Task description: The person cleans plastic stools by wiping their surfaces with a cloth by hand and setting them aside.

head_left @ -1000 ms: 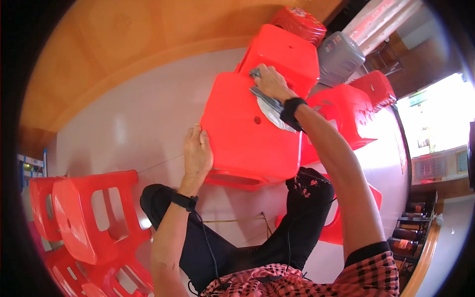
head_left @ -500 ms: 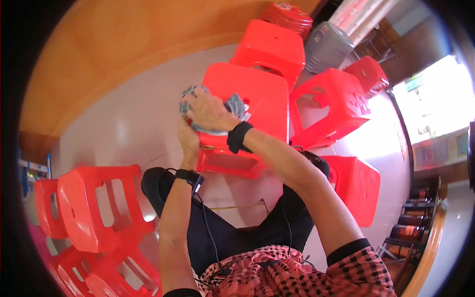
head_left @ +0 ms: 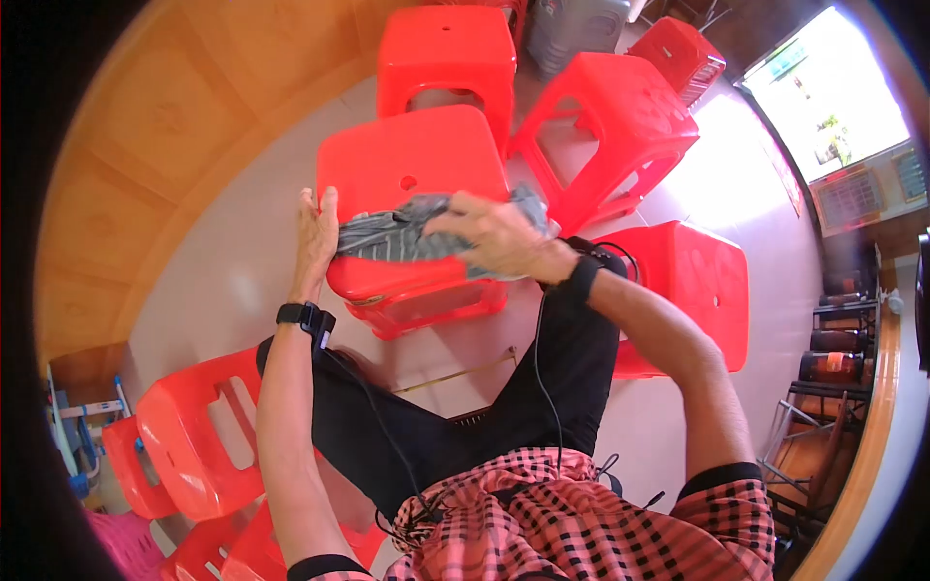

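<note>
A red plastic stool (head_left: 407, 145) stands upright between my knees, its square seat facing up with a small hole in it. A grey striped cloth (head_left: 387, 234) lies stretched across the near part of the seat. My right hand (head_left: 499, 237), a little blurred, presses on the cloth near the seat's right edge, its fingers bent over the fabric. My left hand (head_left: 318, 237) is at the seat's left edge, thumb and fingers apart, beside the cloth's left end. Each wrist has a black band.
More red stools stand beyond (head_left: 446, 44), at the right (head_left: 688, 281) and at the lower left (head_left: 194, 436). A grey stool (head_left: 572, 34) is at the back. Bottles (head_left: 833, 366) sit on a rack at the far right. A wooden panel (head_left: 194, 116) curves along the left.
The view has shifted. My right hand has swept from the stool's far right to its left edge, then back right, spreading the cloth over the near part. My left hand stays at the left edge.
</note>
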`<act>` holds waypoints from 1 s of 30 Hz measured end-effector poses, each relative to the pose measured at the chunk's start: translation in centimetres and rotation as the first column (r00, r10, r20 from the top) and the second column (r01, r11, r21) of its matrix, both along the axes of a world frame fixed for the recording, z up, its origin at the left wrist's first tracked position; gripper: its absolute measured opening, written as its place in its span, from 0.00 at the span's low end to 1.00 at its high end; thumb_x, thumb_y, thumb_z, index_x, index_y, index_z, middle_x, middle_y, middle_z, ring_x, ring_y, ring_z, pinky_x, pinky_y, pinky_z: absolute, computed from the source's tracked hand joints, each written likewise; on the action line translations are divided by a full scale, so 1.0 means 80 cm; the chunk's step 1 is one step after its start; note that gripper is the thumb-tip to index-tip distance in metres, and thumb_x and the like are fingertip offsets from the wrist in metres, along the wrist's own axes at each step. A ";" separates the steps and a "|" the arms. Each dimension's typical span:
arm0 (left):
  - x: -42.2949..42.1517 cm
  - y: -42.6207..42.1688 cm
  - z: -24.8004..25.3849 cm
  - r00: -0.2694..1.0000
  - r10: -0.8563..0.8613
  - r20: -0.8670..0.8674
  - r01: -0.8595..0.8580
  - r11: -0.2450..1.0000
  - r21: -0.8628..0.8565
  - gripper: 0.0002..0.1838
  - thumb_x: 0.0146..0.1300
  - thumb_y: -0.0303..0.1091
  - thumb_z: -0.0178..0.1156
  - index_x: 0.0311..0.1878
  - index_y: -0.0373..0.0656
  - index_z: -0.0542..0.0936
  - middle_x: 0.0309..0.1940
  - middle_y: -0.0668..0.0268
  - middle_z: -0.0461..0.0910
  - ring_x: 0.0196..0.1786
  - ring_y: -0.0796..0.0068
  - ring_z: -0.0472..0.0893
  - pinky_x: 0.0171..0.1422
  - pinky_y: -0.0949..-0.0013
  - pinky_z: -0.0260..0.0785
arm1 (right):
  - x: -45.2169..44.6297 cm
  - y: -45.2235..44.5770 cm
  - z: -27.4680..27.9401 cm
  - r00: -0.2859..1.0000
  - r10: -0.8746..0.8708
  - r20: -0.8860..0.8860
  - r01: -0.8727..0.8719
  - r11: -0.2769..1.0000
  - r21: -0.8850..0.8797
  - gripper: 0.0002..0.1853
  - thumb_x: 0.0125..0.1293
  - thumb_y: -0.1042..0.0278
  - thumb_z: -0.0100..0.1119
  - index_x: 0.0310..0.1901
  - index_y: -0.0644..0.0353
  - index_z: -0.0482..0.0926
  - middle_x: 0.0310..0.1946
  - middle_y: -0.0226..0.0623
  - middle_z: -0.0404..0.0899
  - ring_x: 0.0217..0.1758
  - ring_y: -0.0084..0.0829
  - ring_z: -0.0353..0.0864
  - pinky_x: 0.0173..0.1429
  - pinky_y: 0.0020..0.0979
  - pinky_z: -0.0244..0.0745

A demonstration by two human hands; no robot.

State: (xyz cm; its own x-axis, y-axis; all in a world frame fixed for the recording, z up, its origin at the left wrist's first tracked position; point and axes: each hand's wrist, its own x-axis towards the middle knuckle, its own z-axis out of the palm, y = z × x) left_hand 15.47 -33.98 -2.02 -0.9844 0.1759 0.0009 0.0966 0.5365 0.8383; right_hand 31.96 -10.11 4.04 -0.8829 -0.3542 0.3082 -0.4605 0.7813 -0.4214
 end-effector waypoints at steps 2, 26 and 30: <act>0.009 0.013 0.003 1.000 0.004 -0.015 -0.004 1.000 -0.020 0.38 0.65 0.60 0.47 0.60 0.29 0.64 0.55 0.43 0.70 0.61 0.52 0.71 0.65 0.59 0.61 | 0.003 0.036 0.005 0.996 -0.083 0.030 0.082 0.996 0.032 0.21 0.51 0.66 0.63 0.50 0.46 0.75 0.40 0.37 0.71 0.41 0.42 0.78 0.37 0.41 0.76; -0.026 -0.046 -0.038 0.945 0.046 0.324 -0.183 0.896 0.404 0.29 0.61 0.52 0.58 0.53 0.35 0.71 0.43 0.61 0.78 0.46 0.71 0.79 0.50 0.66 0.74 | -0.007 0.061 -0.027 0.841 -0.522 -0.139 0.524 0.851 -0.028 0.14 0.59 0.61 0.56 0.41 0.61 0.72 0.38 0.48 0.76 0.37 0.49 0.80 0.41 0.48 0.74; -0.039 -0.054 -0.064 0.937 -0.040 0.348 -0.158 0.840 0.520 0.31 0.58 0.52 0.61 0.53 0.35 0.67 0.47 0.57 0.75 0.48 0.68 0.77 0.52 0.65 0.72 | -0.021 0.060 -0.086 0.619 -0.780 0.091 0.739 0.540 -0.404 0.14 0.65 0.59 0.51 0.42 0.63 0.71 0.39 0.55 0.77 0.40 0.53 0.79 0.44 0.50 0.71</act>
State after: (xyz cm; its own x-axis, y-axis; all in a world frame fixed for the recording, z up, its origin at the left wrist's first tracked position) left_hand 12.35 -38.33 -7.13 -0.9500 0.1862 -0.2506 -0.2564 -0.0077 0.9665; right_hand 30.30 -5.35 -2.83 -0.7264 0.5953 0.3435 0.1797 0.6469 -0.7411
